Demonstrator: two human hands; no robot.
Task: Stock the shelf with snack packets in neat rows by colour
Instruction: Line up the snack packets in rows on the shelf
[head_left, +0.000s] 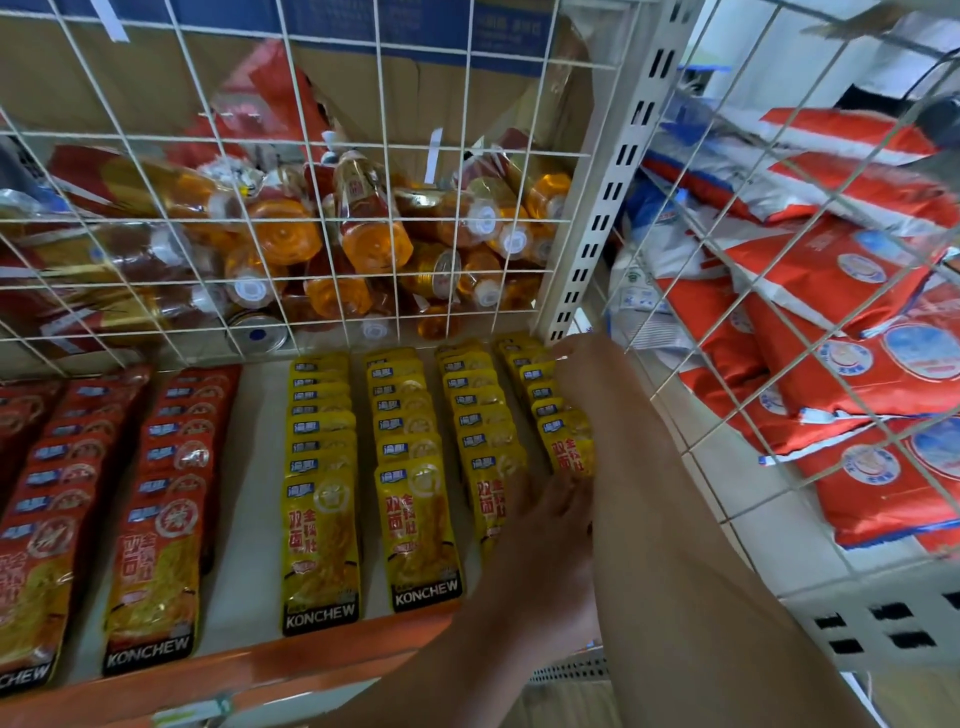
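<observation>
Four rows of yellow packets (319, 493) lie in the middle of the frame, on the white shelf (249, 519) with the orange front edge. To the left of them are rows of red packets (171, 493). The reds are together and the yellows are together, with a bare strip of shelf between the two colours. Each row runs from the back of the shelf toward the front, one packet lying partly over the next.

Most of the job looks done. The fourth yellow row (563, 441), the one furthest right, stops short of the front edge, so I think it needs a few more packets. The front of the third row is hidden behind a hand, so I cannot tell if it is full.

Both hands are at this right side. The left hand (545, 535) comes in from the bottom of the frame and touches the front end of the third and fourth rows. The right hand (576, 364) reaches up to the back end of the fourth row. It is blurry there, so I cannot tell if either hand is pinching a packet or only pushing.

In the upper left, a wire basket (291, 244) holds orange bottles. On the right are big red and white bags (857, 374).
</observation>
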